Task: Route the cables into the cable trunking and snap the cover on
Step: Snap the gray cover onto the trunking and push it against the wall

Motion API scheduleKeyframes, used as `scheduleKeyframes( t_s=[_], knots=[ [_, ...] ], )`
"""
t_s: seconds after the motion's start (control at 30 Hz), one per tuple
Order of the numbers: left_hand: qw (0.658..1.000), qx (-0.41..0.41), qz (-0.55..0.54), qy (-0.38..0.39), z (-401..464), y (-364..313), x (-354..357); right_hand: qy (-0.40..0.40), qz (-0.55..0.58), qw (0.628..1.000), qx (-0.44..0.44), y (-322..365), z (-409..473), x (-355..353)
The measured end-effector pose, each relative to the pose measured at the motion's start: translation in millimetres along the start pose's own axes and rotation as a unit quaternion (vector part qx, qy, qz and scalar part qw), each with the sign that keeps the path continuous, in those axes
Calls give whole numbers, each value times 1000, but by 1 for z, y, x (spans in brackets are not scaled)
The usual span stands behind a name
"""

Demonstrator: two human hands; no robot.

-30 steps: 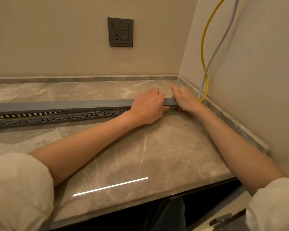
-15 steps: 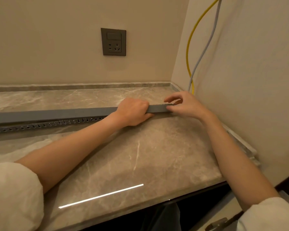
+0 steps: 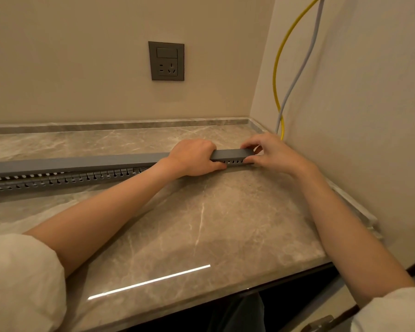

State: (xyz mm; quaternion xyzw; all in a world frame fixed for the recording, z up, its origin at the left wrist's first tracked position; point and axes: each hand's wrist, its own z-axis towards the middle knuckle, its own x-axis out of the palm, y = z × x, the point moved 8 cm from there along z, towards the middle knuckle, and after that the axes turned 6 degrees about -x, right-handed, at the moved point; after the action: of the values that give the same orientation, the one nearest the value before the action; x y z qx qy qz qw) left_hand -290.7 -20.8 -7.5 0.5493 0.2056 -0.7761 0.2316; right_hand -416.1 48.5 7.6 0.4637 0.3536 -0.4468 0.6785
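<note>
Left hand (image 3: 194,157) still clenched on cover (image 3: 82,162), right hand (image 3: 271,152) now pinching its end, slots newly visible

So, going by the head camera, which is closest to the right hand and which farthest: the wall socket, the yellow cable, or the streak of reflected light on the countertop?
From the right hand:
1. Yellow cable, nearest, dropping down the side wall just behind the hand.
2. Wall socket, up on the back wall, to the left.
3. Streak of reflected light, farthest, near the countertop's front edge.
</note>
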Motion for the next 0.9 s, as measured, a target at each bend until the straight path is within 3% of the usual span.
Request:
scheduleKeyframes(
  t_s=[0.23, 0.43, 0.9],
  knots=[
    [1000, -20, -5, 5, -2, 0, 4, 36, 72, 997, 12, -6, -2, 2],
    [999, -15, 24, -35, -8, -5, 5, 98, 107, 989, 11, -7, 0, 3],
    [994, -14, 60, -89, -13, -15, -2, 128, 223, 966, 31, -31, 1, 12]
  ],
)
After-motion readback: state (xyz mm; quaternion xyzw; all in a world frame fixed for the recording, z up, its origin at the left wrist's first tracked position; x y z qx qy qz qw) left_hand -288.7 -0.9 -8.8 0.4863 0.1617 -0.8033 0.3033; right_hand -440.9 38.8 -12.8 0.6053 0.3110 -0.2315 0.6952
